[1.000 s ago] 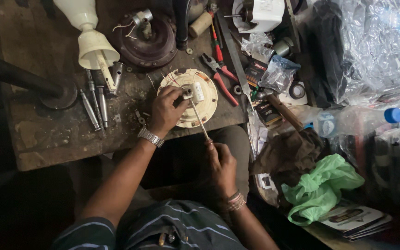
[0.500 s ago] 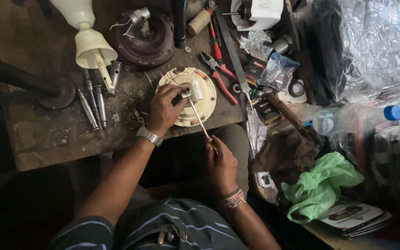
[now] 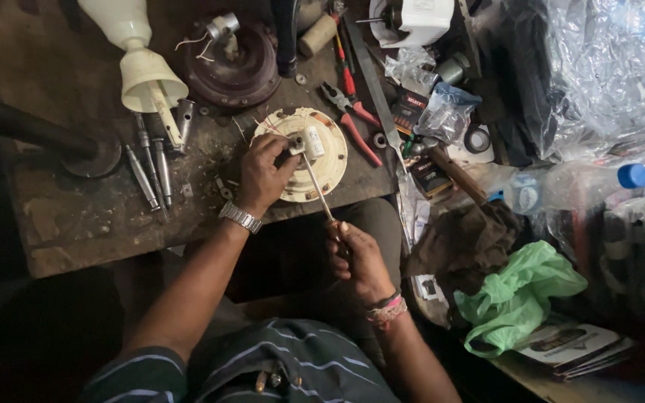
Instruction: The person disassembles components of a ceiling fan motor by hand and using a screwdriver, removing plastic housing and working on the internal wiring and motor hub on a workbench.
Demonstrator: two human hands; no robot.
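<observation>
left hand (image 3: 263, 175) on cream round housing (image 3: 309, 155), right hand (image 3: 360, 257) gripping screwdriver (image 3: 318, 188)

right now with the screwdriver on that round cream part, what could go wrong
The screwdriver tip sits right beside the left hand that steadies the round cream part; a slip could jab the fingers. The part lies near the edge of the worn table, so pushing from the right hand might shove it off. Loose screws could get lost among the clutter.

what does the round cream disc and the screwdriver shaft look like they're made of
Round cream disc: probably moulded plastic, going by its matte, even cream surface, though painted metal is possible. Screwdriver shaft: bare metal, thin, grey and shiny. Its handle is hidden in the right hand.
</observation>
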